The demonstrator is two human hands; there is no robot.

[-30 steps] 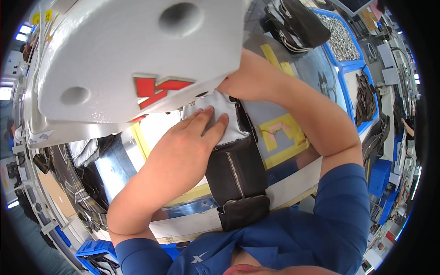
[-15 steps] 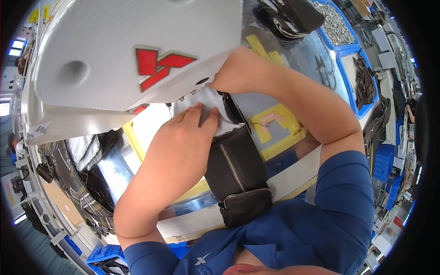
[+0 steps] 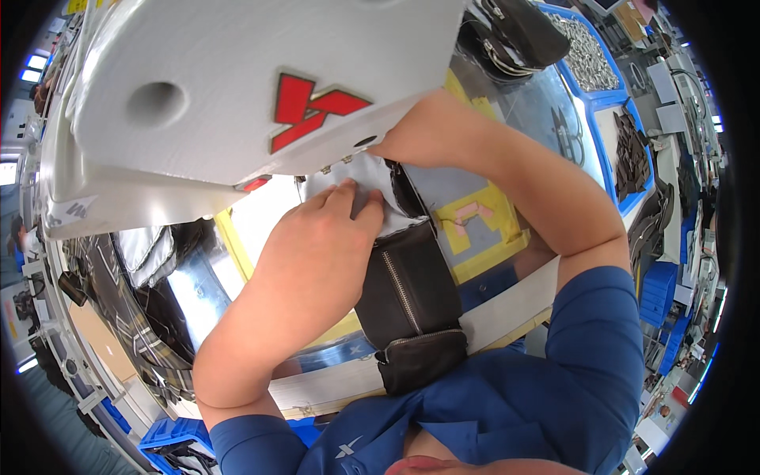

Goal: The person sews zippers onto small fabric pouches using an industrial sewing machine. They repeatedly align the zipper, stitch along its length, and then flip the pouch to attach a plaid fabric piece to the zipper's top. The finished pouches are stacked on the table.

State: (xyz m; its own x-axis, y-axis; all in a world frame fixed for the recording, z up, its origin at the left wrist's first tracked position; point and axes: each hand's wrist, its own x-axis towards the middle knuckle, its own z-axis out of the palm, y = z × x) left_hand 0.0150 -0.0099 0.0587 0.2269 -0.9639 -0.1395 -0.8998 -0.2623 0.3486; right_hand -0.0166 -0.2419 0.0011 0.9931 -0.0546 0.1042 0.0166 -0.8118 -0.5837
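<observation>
A white sewing machine head (image 3: 198,63) with a red raised emblem covers the upper left. Beneath its edge lies a black bag (image 3: 427,269) with pale silver lining (image 3: 372,170) folded out at the top, a long zip and a zipped pocket (image 3: 423,360) toward me. My left hand (image 3: 321,245) rests on the lining, fingers lying on it and slightly bent, holding nothing. My right hand (image 3: 427,131) is at the lining's upper right corner against the machine's lower edge; its fingertips are hidden there.
Black bags (image 3: 526,36) lie at the back right, beside blue-rimmed trays of metal parts (image 3: 590,59) and dark pieces (image 3: 625,150). Scissors (image 3: 566,131) and yellow tape (image 3: 483,253) are on the worktop (image 3: 495,332). Plaid and black fabric (image 3: 131,317) is piled on the left.
The camera view has shifted slightly. My left fingers have drawn a little closer together and bent on the lining. Both hands otherwise remain at about the same places on the bag.
</observation>
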